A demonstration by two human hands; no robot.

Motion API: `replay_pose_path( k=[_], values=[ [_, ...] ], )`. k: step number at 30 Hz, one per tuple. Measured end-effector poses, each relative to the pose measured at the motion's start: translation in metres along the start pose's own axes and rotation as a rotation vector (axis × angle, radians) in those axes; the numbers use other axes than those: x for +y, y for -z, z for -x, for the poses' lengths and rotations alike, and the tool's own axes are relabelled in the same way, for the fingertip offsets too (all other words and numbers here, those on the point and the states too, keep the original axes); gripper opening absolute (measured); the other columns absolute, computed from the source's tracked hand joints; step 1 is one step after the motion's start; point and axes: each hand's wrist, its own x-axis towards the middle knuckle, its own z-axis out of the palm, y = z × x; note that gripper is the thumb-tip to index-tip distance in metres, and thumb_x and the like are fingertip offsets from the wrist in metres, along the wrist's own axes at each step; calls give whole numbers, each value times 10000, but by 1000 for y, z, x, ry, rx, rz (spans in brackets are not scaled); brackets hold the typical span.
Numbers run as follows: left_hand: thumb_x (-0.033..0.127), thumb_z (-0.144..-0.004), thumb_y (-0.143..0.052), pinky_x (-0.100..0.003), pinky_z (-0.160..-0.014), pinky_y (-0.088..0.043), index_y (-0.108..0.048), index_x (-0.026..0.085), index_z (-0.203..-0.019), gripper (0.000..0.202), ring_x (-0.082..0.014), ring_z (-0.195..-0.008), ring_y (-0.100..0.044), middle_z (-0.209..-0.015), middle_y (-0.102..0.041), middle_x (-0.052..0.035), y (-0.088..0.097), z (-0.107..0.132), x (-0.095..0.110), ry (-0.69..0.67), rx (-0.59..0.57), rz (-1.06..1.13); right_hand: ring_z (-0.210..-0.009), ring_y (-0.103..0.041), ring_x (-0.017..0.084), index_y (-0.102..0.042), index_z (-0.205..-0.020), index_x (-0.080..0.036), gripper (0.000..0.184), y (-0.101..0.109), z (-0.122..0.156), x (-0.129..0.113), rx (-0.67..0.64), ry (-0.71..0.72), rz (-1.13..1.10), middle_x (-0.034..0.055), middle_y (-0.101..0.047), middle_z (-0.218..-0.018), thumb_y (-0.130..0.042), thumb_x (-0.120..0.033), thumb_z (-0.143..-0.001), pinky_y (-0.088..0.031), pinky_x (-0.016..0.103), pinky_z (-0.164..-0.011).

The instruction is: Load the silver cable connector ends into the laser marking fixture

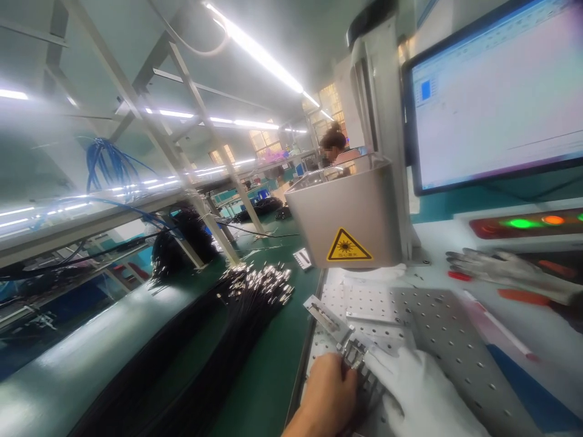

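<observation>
While I watch through the head camera, my bare left hand (328, 388) and my white-gloved right hand (421, 394) meet at the bottom of the frame over a small metal fixture (353, 355). That fixture lies on the perforated metal plate (437, 328), near its front left corner, with a flat metal strip (325, 315) running up and left from it. My left fingers curl in against the fixture's near side; whether they truly pinch it I cannot tell, since the knuckles hide the tips. My right fingers lie flatter, pressed on the fixture's right edge, touching it rather than wrapped around it.

Behind the plate stands a grey laser head (350, 212) with a yellow warning sticker (348, 246), and to its right a monitor (496, 97) above a strip of green and orange lamps (528, 223). A spare grey glove (501, 270) lies on the white bench. To the left, on the green mat (273, 364), a thick bundle of black cables (246, 297) with shiny metal ends stretches toward me. Another person (334, 149) sits far back.
</observation>
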Motion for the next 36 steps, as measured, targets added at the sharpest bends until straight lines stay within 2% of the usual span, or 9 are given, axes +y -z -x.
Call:
replay_pose_path(
  k=[6,9,12,18,25,29,32,34,36],
  values=[
    [251,-808,-465,-303,-656,-288,-422,207,-654,165,-167,-738,-475,-723,-516,-12,-6,0,-7,8,23,130,-874,-523,300,-673,-1173,-269,505,-3,-6,-1,21,21,-16,77,-625,-1115,-543,-199,-691,-442,446,-775],
    [255,-789,-483,-290,-636,-291,-444,208,-668,135,-159,-718,-466,-690,-499,4,-9,-2,-11,41,37,193,-920,-524,308,-656,-1219,-267,555,-10,-4,2,43,43,-8,90,-584,-1236,-552,-189,-679,-450,465,-811],
    [246,-725,-527,-280,-597,-286,-458,206,-622,130,-146,-671,-454,-631,-473,18,-10,-9,-12,47,51,221,-947,-521,314,-646,-1245,-287,589,-18,-1,7,76,48,-9,106,-560,-1277,-566,-184,-671,-454,470,-826],
    [255,-671,-566,-283,-539,-277,-444,214,-517,200,-140,-534,-451,-481,-448,28,-9,-22,-11,25,-81,195,-972,-515,315,-623,-1282,-288,596,-14,-1,9,64,74,-30,96,-554,-1292,-553,-183,-700,-460,473,-836],
    [224,-674,-590,-276,-569,-280,-450,203,-541,194,-129,-595,-451,-543,-476,28,-2,-14,-11,-42,21,232,-935,-548,306,-636,-1276,-246,604,-10,-1,7,99,133,82,127,-575,-1259,-548,-146,-687,-488,459,-798],
    [216,-654,-605,-254,-576,-319,-514,189,-633,97,-116,-604,-463,-604,-504,36,6,-6,-30,-31,-6,381,-996,-541,330,-628,-1278,-271,604,-14,-3,7,110,142,57,120,-554,-1300,-539,-157,-691,-484,478,-813],
    [163,-642,-585,-252,-567,-345,-532,181,-724,99,-121,-569,-486,-592,-527,34,7,-5,-48,70,-33,505,-991,-532,323,-628,-1265,-289,595,-16,-4,6,87,93,1,108,-546,-1307,-534,-158,-692,-470,486,-834],
    [152,-655,-575,-252,-566,-340,-510,182,-710,90,-118,-562,-479,-579,-516,34,4,-8,-51,103,36,517,-1001,-524,321,-641,-1239,-292,569,-17,-4,7,77,76,-47,105,-554,-1286,-541,-171,-692,-458,484,-853],
    [176,-696,-562,-255,-589,-333,-524,176,-688,39,-117,-599,-470,-601,-513,27,2,-11,-45,55,122,462,-1010,-518,324,-647,-1226,-296,553,-19,-4,7,72,68,-79,102,-560,-1272,-547,-186,-694,-449,484,-864]
  ],
)
